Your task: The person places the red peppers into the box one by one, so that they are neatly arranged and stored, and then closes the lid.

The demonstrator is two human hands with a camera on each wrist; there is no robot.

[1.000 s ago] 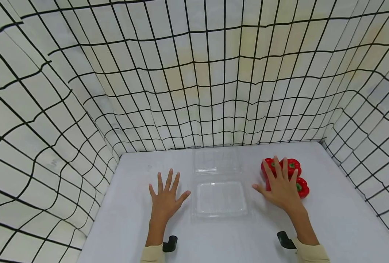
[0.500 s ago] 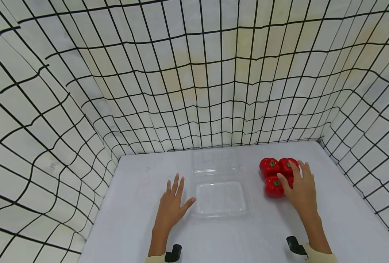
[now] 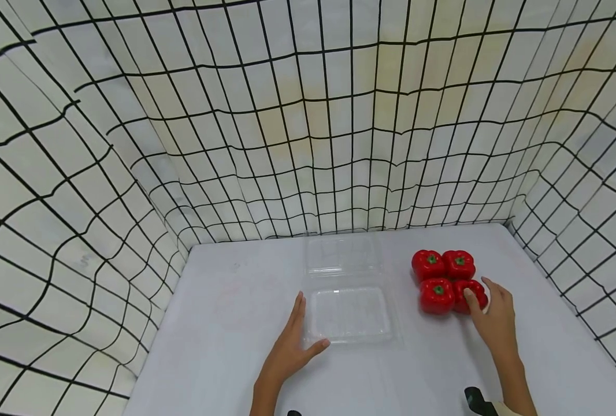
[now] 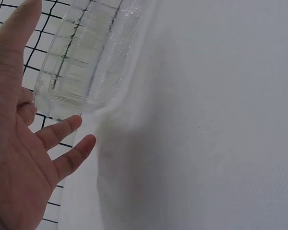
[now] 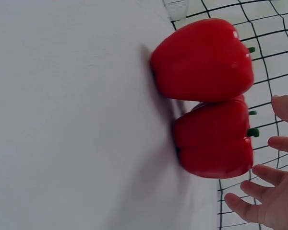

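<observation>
As far as can be judged, the work in hand has barely begun: all four red peppers stand outside the clear container (image 3: pixel 351 315), so the whole move from one to the other looks left to do. The container lies open on the bench (image 3: pixel 219 323), its lid (image 3: pixel 343 254) folded back behind the tray part, so the opening is already done. To its right you have the peppers grouped two by two: the back-left pepper (image 3: pixel 427 266), the back-right pepper (image 3: pixel 459 265), the front-left pepper (image 3: pixel 435 297) and the front-right pepper (image 3: pixel 477 292). Your right hand (image 3: pixel 497 323) is at that last one, thumb over its near side and fingers spread wide toward its right side; the right wrist view shows the fingers loosely apart with no firm hold, and you cannot tell whether any of them touches it. Your left hand (image 3: pixel 289 349) has its fingers extended and the thumb held well away, gripping nothing, just beside the container's near-left corner; whether it actually rests against the plastic is unclear. Closing on that front-right pepper seems the step in reach.
</observation>
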